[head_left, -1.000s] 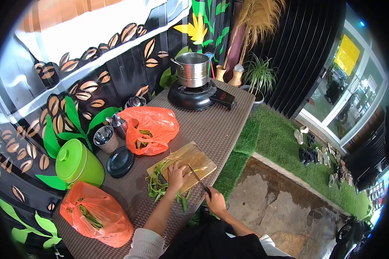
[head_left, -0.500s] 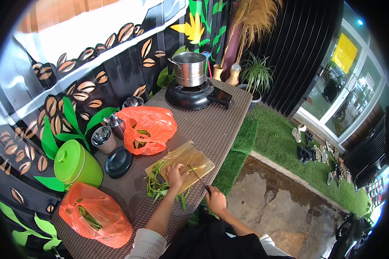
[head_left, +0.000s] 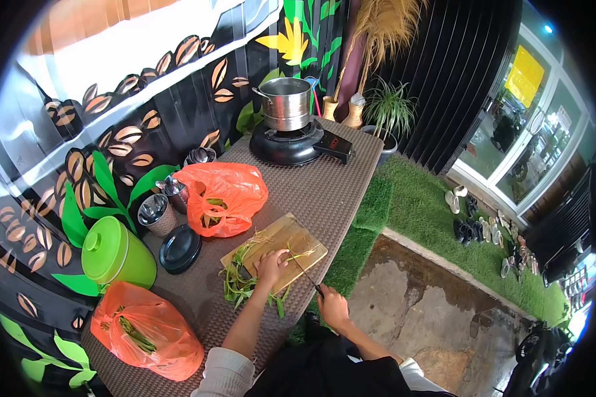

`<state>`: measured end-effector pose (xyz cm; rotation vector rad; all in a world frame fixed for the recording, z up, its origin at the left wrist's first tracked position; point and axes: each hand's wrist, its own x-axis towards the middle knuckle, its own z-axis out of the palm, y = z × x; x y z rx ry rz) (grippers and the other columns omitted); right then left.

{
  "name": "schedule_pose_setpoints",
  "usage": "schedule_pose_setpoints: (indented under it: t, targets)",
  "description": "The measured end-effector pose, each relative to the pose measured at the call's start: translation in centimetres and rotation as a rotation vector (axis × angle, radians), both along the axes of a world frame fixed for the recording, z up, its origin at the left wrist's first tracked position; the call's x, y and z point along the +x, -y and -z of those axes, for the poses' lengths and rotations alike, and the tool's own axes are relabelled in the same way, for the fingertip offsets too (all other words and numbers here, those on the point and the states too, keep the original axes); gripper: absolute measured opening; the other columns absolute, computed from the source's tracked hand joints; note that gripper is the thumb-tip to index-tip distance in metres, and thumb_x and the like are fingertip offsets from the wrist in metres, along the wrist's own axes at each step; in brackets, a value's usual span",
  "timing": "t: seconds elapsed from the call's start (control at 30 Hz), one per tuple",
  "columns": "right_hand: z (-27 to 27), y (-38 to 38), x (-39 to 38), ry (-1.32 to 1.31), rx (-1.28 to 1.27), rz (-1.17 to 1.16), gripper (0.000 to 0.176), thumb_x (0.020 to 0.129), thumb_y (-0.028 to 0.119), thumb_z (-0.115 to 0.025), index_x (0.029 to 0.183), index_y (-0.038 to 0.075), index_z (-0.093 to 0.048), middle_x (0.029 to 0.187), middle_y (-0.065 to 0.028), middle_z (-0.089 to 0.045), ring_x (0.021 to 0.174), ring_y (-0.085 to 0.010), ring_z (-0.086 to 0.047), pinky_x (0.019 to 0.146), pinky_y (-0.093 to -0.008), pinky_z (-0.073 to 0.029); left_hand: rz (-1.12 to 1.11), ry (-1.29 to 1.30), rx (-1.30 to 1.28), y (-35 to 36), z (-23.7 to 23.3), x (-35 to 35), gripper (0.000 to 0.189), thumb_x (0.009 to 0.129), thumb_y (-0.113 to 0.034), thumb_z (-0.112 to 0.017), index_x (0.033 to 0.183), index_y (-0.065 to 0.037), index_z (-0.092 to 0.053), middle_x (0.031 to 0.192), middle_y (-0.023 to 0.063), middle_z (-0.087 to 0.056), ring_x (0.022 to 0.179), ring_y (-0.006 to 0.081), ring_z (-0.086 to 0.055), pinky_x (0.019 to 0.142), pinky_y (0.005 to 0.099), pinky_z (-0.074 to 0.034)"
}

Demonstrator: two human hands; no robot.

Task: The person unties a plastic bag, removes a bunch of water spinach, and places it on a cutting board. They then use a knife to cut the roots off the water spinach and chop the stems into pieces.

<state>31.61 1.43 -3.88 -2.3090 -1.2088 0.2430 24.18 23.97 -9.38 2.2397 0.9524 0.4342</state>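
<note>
Greens [head_left: 238, 283] pinned on one side, knife [head_left: 303, 268] gripped on the other

The left hand's [head_left: 269, 267] fingers are bent, partly closed over the stems, probably so nothing slides; how tightly they're squeezed can't be told. The knife handle is wrapped by the right hand's [head_left: 334, 307] closed fingers, blade angled over the cutting board [head_left: 286, 230], near the stringy root ends [head_left: 302, 251]. Leaves are left hanging past the board's near edge, so the roots get the wood, seemingly. An orange bag [head_left: 238, 188] with more greens is parked just beyond, handy enough. The pot [head_left: 287, 109] is set on the burner [head_left: 285, 147], well apart from the blade.
</note>
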Motion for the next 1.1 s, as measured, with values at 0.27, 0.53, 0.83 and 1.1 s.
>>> schedule_pose_setpoints:
  t: [0.27,0.53,0.83,1.1]
  targets:
    - [2.8,-0.8,-0.3,0.014,-0.014,0.008,0.03,0.088,0.015,-0.057,0.114,0.002,-0.053,0.091,-0.0196,-0.063,0.072,-0.0379,-0.065,0.063,-0.0456,-0.054,-0.111,0.158,-0.078,-0.2,2.6,-0.1,0.024,0.07,-0.018,-0.076,0.093,-0.016,-0.068,0.071,-0.0004,-0.063,0.076,0.0209,-0.058,0.078,0.0384,-0.033]
    - [2.4,-2.4,0.7,-0.025,-0.066,-0.013,0.027,0.087,0.014,-0.057,0.113,0.005,-0.054,0.094,-0.0184,-0.063,0.079,-0.0383,-0.064,0.068,-0.047,-0.053,-0.141,0.177,-0.005,0.7,1.8,-0.1,0.016,0.069,-0.019,-0.076,0.082,-0.013,-0.068,0.072,0.0,-0.065,0.081,0.0204,-0.058,0.079,0.0382,-0.034]
    - [3.4,-5.3,4.6,0.067,0.06,-0.103,0.025,0.089,0.019,-0.056,0.11,0.006,-0.055,0.089,-0.0183,-0.065,0.075,-0.0368,-0.065,0.065,-0.0445,-0.054,-0.21,0.151,0.09,1.7,1.7,-1.0,0.012,0.073,-0.015,-0.073,0.084,-0.012,-0.067,0.077,0.0013,-0.065,0.088,0.023,-0.057,0.082,0.039,-0.035]
    - [3.1,-4.5,3.8,-0.059,0.1,-0.135,0.025,0.091,0.023,-0.054,0.109,0.006,-0.056,0.088,-0.0216,-0.065,0.079,-0.0391,-0.064,0.07,-0.0477,-0.052,-0.163,0.221,0.147,1.8,-0.4,-0.8,0.01,0.077,-0.015,-0.069,0.087,-0.013,-0.065,0.084,0.0011,-0.061,0.09,0.0224,-0.055,0.081,0.0387,-0.035]
